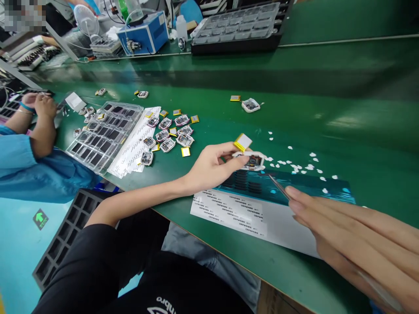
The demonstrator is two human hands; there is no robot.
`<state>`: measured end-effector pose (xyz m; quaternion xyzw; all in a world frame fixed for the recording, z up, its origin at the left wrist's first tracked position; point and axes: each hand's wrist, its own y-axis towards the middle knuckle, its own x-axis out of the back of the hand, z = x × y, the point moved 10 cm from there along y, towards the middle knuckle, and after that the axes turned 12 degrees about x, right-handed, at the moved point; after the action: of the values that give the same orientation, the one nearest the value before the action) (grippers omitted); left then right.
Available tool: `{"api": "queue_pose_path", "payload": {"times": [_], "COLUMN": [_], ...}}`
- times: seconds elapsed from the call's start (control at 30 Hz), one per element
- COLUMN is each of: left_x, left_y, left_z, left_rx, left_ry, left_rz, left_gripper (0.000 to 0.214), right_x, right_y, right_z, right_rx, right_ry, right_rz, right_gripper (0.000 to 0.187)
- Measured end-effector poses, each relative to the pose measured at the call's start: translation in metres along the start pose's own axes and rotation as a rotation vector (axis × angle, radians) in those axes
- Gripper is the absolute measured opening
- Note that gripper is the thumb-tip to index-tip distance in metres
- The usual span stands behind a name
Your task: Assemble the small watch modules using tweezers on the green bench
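Note:
My left hand [214, 165] pinches a small white-framed electronic module [253, 160] with a yellow-edged battery [242, 142] sticking up from it, held just above the green bench. My right hand [353, 237] is closed on thin metal tweezers [279, 185], whose tip points toward the module. Under both hands lies a shiny blue sheet [294, 189] with rows of small dark pieces, resting partly on a white label sheet [235, 209].
Several more modules and batteries [170, 133] lie scattered to the left, beside a clear compartment tray [101, 135] and label strips. White paper bits [294, 163] dot the mat. A co-worker in blue [29, 152] sits at left. A black tray [65, 231] stands below the bench edge.

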<state>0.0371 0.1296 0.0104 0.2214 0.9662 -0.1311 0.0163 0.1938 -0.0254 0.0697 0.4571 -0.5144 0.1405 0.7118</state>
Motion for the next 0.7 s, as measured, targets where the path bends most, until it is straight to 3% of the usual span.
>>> {"api": "queue_pose_path", "payload": {"times": [0.07, 0.23, 0.5, 0.7], "left_x": [-0.001, 0.002, -0.020, -0.022], "left_y": [0.000, 0.002, -0.013, -0.016], "left_z": [0.002, 0.019, 0.024, 0.020], "left_rx": [0.006, 0.180, 0.251, 0.241], "left_ry": [-0.015, -0.220, -0.317, -0.286], "left_rz": [0.003, -0.007, 0.082, 0.130], "left_gripper": [0.012, 0.024, 0.032, 0.043], "right_x": [-0.001, -0.008, -0.013, -0.014], "right_y": [-0.001, -0.003, 0.002, 0.005], "right_z": [0.004, 0.007, 0.009, 0.014], "right_rx": [0.000, 0.018, 0.027, 0.049], "right_ry": [0.001, 0.008, -0.031, 0.000], "right_rz": [0.041, 0.076, -0.006, -0.017], "right_gripper": [0.070, 0.073, 0.069, 0.069]}}
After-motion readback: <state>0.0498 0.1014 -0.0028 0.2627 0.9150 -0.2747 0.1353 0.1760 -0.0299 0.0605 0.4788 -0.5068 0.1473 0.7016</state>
